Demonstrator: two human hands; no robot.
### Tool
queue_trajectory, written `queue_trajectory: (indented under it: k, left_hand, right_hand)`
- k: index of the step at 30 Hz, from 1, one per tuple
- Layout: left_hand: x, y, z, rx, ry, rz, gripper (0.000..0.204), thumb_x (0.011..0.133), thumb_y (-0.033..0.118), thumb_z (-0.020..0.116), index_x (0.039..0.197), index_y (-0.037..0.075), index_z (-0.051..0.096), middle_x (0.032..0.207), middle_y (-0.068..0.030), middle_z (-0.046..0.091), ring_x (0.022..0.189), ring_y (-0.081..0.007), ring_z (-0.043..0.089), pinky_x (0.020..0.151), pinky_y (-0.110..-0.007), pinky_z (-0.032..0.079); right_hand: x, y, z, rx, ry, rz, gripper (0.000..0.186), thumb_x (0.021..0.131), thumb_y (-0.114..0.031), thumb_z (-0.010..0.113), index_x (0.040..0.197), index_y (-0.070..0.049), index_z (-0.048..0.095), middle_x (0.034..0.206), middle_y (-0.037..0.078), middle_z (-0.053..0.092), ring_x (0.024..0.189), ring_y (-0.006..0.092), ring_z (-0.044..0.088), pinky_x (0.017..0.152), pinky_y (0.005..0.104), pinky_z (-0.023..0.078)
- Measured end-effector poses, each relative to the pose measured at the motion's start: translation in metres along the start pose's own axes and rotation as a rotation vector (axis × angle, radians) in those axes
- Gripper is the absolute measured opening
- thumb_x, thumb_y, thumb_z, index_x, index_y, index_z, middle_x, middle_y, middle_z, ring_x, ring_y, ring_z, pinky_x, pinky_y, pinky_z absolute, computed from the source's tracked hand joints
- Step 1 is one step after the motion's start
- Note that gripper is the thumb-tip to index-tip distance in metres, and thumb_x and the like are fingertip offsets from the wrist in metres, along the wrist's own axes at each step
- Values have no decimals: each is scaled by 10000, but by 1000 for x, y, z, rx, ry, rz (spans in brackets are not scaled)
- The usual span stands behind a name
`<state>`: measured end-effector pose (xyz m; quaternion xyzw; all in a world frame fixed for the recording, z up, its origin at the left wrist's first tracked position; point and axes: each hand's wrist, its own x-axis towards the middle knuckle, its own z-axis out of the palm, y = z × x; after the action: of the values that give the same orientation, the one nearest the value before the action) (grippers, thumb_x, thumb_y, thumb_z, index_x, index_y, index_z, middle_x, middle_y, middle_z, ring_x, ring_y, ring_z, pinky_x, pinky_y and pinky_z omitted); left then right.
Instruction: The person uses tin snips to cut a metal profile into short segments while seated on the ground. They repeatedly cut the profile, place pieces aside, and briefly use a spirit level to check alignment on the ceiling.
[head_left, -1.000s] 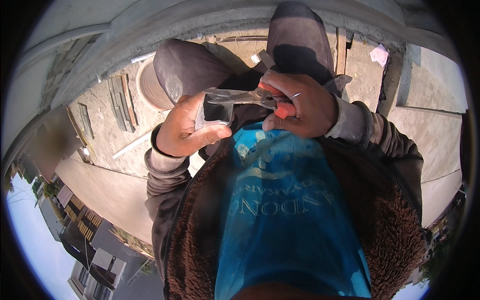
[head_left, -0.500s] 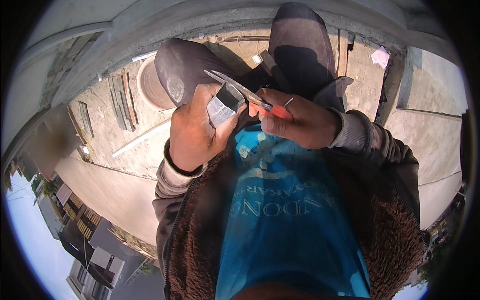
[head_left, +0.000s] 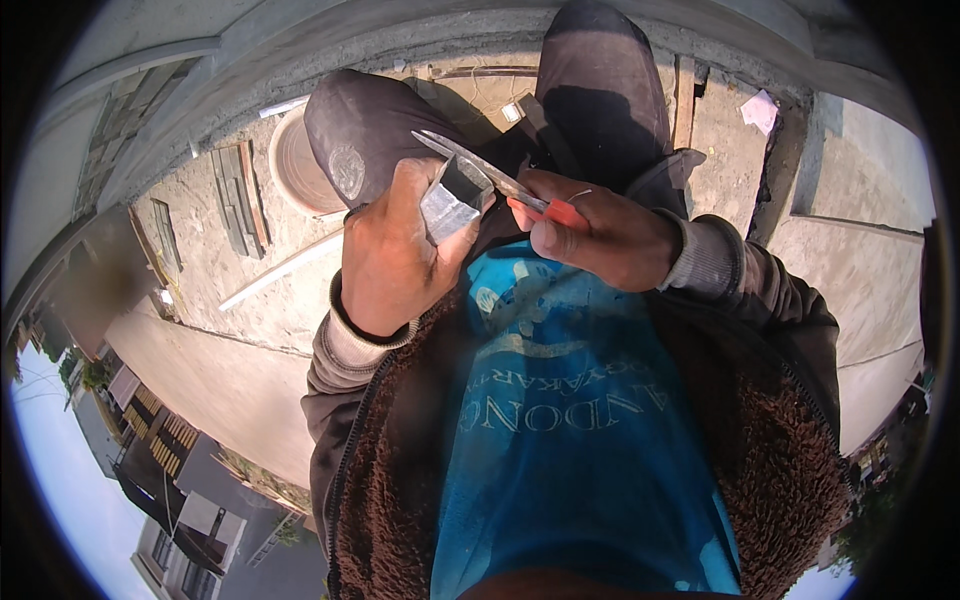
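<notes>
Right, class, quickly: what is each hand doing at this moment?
Left hand: closed around a bent piece of grey sheet metal.
Right hand: closed on red-handled metal snips.

between the hands: no gap; left hand [head_left: 395,255] and right hand [head_left: 590,235] meet at the folded metal strip [head_left: 450,205] and the snips [head_left: 480,170]
beyond the hands: both knees [head_left: 360,140] block the way
left of the knees: round bucket [head_left: 290,165], then open concrete floor [head_left: 230,300] with a loose white strip [head_left: 280,270]
below the hands: chest close behind, little room
</notes>
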<state>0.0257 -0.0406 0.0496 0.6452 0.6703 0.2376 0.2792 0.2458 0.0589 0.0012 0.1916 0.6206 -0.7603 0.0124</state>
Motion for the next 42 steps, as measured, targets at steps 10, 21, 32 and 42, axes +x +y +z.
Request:
queue_trajectory:
  k: [10, 21, 32, 42]
  left_hand:
    - [2, 1, 1, -53, 15, -11, 371, 881, 137, 780, 1115, 0, 526, 805, -192, 689, 727, -387, 726, 602, -413, 555]
    - [-4, -3, -21, -440, -182, -231, 449, 865, 196, 817, 1172, -39, 589, 819, -153, 702, 700, -237, 695, 657, -319, 520]
    - [-4, -23, -28, -580, -337, -194, 501, 860, 231, 798, 1214, -51, 584, 810, -112, 664, 678, -195, 598, 672, -323, 494]
    - [-6, -28, -33, -678, -450, -366, 589, 854, 265, 815, 1257, -82, 562, 867, -148, 686, 739, -241, 660, 693, -363, 501]
  right_hand:
    - [3, 0, 6, 77, 31, -20, 669, 1013, -650, 455, 1142, -2, 564, 912, 143, 555, 874, 263, 573, 812, 397, 461]
    - [1, 0, -1, -336, 189, -149, 663, 917, -608, 658, 1162, 0, 557, 938, 159, 618, 830, 331, 663, 741, 425, 522]
    - [1, -1, -8, -489, 261, -268, 681, 828, -580, 769, 1108, 3, 558, 894, 173, 633, 789, 356, 687, 690, 446, 534]
    - [3, 7, -2, -442, 304, -275, 653, 823, -540, 793, 1114, -17, 534, 857, 172, 643, 738, 380, 687, 659, 446, 529]
